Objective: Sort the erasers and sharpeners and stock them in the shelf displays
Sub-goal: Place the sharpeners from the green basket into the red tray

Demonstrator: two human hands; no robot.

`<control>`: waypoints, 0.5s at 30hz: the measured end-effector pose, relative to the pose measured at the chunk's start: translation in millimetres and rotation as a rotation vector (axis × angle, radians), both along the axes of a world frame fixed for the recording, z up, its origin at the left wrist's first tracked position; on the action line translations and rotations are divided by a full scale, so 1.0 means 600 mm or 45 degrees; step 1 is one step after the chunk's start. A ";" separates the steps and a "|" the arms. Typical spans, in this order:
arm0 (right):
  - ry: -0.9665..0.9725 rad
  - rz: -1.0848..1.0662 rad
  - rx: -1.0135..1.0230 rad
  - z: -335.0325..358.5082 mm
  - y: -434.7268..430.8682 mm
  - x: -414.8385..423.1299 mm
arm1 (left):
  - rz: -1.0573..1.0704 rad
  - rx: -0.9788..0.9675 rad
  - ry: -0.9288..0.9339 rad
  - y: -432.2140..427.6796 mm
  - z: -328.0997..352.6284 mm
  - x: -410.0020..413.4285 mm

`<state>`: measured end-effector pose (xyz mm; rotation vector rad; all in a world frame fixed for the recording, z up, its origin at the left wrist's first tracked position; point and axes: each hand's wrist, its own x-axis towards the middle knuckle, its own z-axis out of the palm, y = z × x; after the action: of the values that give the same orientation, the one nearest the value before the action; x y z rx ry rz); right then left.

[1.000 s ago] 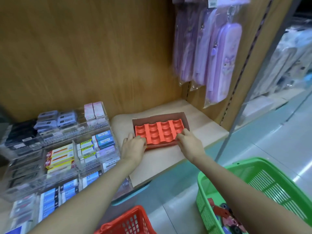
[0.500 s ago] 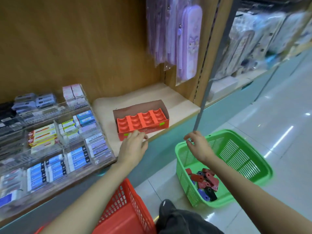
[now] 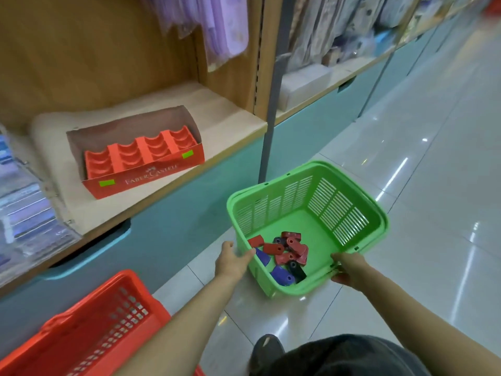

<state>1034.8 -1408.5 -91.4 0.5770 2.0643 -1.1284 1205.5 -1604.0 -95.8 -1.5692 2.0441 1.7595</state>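
Observation:
A green basket (image 3: 273, 183) stands on the shop floor below the shelf. Several red, blue and black sharpeners (image 3: 287, 253) lie in its near corner. My left hand (image 3: 233, 260) grips the basket's near left rim, fingers over the edge. My right hand (image 3: 348, 270) curls round the near right rim. On the wooden shelf (image 3: 230, 115) sits an open red display box (image 3: 146, 172) with an orange moulded tray inside, its slots holding nothing.
A red basket (image 3: 81, 329) stands at the lower left by the teal shelf base. A clear acrylic display of erasers (image 3: 24, 213) fills the shelf's left end. Purple pencil cases (image 3: 225, 28) hang above. My dark shoe (image 3: 267, 348) is on the tiled floor.
Both hands left the red display box on the shelf and came down to the green basket, taking hold of its near rim. The view tilted down and to the right.

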 end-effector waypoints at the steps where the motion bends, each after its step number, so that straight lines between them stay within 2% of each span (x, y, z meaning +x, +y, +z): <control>1: 0.004 0.031 -0.001 -0.003 0.001 -0.003 | 0.078 0.083 0.032 0.005 -0.010 -0.008; 4: 0.038 0.095 -0.025 -0.008 0.006 -0.009 | 0.194 0.187 0.138 0.017 -0.018 -0.030; 8: 0.063 0.231 -0.035 -0.009 0.014 0.022 | 0.261 0.162 0.196 0.020 -0.015 -0.013; 11: 0.143 0.506 0.029 0.006 0.021 0.069 | 0.284 0.185 0.226 0.017 0.002 0.040; 15: 0.533 1.031 0.368 0.034 0.044 0.107 | 0.318 0.159 0.186 0.009 0.029 0.123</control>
<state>1098.9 -1382.1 -70.9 -0.4050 2.4711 -0.4906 1279.5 -1598.7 -78.1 -1.7720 1.8169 2.0997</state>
